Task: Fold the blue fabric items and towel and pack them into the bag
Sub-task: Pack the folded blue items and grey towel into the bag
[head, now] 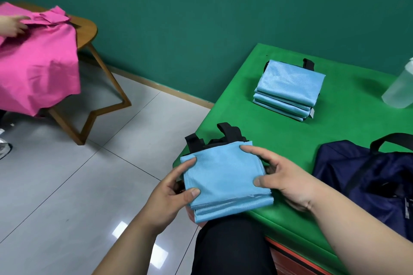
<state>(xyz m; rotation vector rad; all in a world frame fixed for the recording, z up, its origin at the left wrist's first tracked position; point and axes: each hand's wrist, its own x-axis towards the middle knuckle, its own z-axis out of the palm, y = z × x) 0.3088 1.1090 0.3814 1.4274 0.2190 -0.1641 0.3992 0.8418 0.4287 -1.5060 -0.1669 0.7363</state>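
Seen from a head-worn camera, a person holds a folded light-blue fabric item with black straps (223, 169) at about six o'clock in the view, over the near corner of a green padded surface (279, 131). The left hand (176, 187) clasps its nine o'clock edge and the right hand (279, 176) its three o'clock edge, thumb and forefinger lying on top. Each grip is closed on the fabric, probably to stop the layers springing open. A second folded stack of the same light-blue fabric (288, 87) rests on the surface at one o'clock, well apart, apparently set aside for packing. The dark navy fabric bag with a black handle (366, 174) lies at three o'clock, near the right hand; nothing blue shows inside it. A translucent plastic bottle (400, 89) stands at two o'clock. At ten o'clock, another person's hand (13, 25) rests on bright pink cloth (38, 62) draped over a round wooden table (89, 29).
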